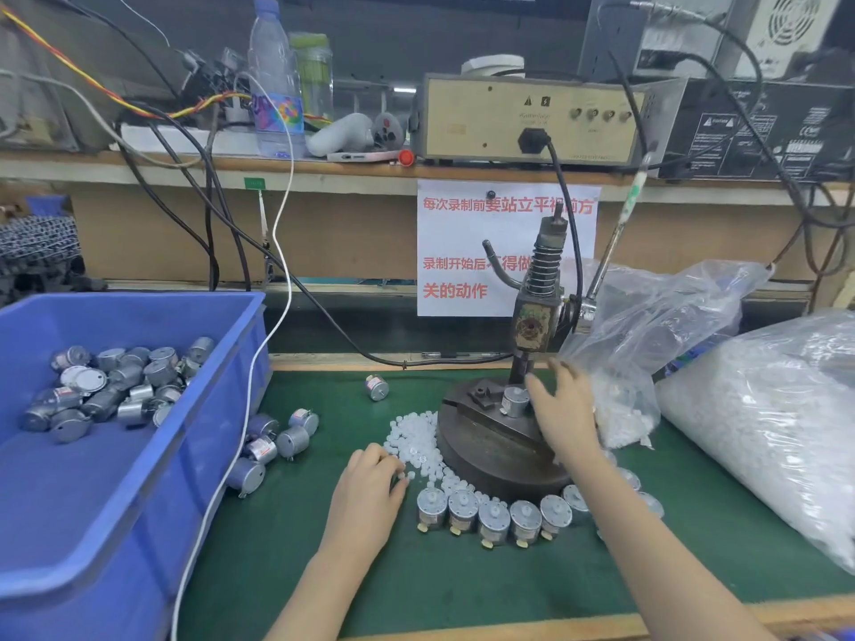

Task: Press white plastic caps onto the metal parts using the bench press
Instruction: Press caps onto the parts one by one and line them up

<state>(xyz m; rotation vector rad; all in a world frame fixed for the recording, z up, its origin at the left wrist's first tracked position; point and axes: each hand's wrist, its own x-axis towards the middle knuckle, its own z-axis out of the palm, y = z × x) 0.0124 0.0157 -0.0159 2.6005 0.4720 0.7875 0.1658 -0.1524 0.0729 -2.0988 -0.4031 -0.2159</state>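
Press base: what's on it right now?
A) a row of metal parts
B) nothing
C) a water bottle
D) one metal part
D: a single metal part stands on the press base below the ram, next to the right hand. The row of parts lies on the mat in front of the base.
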